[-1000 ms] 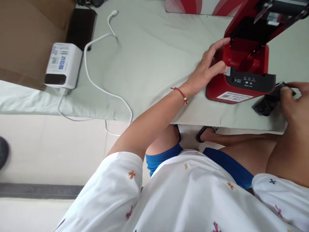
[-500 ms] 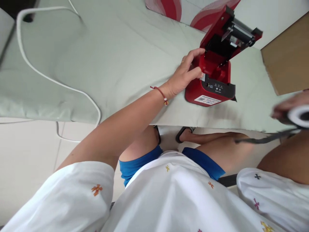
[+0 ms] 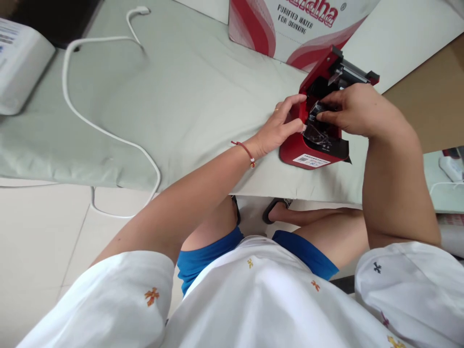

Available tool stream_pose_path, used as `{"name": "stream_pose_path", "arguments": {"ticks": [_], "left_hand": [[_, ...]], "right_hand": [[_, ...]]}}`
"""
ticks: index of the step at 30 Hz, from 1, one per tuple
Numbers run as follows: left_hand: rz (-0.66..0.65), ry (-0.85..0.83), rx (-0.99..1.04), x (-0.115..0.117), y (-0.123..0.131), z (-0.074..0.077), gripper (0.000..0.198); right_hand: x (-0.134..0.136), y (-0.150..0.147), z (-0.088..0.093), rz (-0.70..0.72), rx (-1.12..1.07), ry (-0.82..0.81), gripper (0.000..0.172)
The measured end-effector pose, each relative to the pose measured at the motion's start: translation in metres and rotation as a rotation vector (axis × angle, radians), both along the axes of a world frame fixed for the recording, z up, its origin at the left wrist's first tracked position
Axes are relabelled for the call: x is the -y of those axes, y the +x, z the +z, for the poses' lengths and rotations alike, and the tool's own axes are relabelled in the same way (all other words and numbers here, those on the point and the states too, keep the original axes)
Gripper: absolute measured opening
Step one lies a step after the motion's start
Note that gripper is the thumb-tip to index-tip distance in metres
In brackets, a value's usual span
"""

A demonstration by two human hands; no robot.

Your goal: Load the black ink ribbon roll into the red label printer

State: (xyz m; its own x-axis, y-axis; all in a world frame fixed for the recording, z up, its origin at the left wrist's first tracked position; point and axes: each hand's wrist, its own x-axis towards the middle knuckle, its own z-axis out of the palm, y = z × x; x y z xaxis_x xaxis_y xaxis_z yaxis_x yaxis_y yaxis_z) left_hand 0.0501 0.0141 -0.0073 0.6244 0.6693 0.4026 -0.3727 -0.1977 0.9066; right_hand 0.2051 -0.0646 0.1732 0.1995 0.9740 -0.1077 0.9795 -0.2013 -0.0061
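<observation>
In the head view, the left hand (image 3: pixel 278 127) is gripping the near-left side of the open red machine (image 3: pixel 293 149), while the right hand (image 3: pixel 358 111) is pinching a shiny black item (image 3: pixel 316 134) inside it. The machine is standing on the pale-green table (image 3: pixel 188 106), near a carton (image 3: pixel 286 36).

**Open left, crowded ahead and right**

Left of the left hand (image 3: pixel 277 128), an arm could pass over the green cloth (image 3: pixel 203 92) as far as a white cable (image 3: pixel 108 137). Ahead of both hands stands a printed carton (image 3: pixel 286 31). Just beyond the right hand (image 3: pixel 351 108), a raised red lid (image 3: pixel 321 70) blocks the way; farther right, a brown box (image 3: pixel 431 92) does.
</observation>
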Motion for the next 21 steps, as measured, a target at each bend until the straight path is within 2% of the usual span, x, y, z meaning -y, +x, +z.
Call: {"name": "stream_pose_path", "arguments": {"ticks": [5, 8, 12, 17, 21], "left_hand": [[-0.044, -0.026, -0.012, 0.002, -0.006, 0.006, 0.062], [-0.041, -0.044, -0.008, 0.002, -0.005, 0.007, 0.060], [-0.043, -0.035, 0.000, 0.001, -0.005, 0.005, 0.059], [-0.039, 0.014, -0.022, 0.000, -0.012, 0.005, 0.060], [-0.039, 0.029, -0.036, 0.001, -0.014, 0.005, 0.063]], "right_hand": [[0.002, 0.000, -0.014, 0.033, -0.062, 0.066, 0.044], [0.000, 0.005, -0.026, 0.079, -0.047, 0.054, 0.040], [-0.010, 0.007, -0.034, 0.031, -0.006, -0.009, 0.034], [-0.014, 0.001, -0.033, 0.108, 0.017, -0.036, 0.027], [0.006, -0.005, -0.024, 0.103, -0.174, 0.059, 0.031]]}}
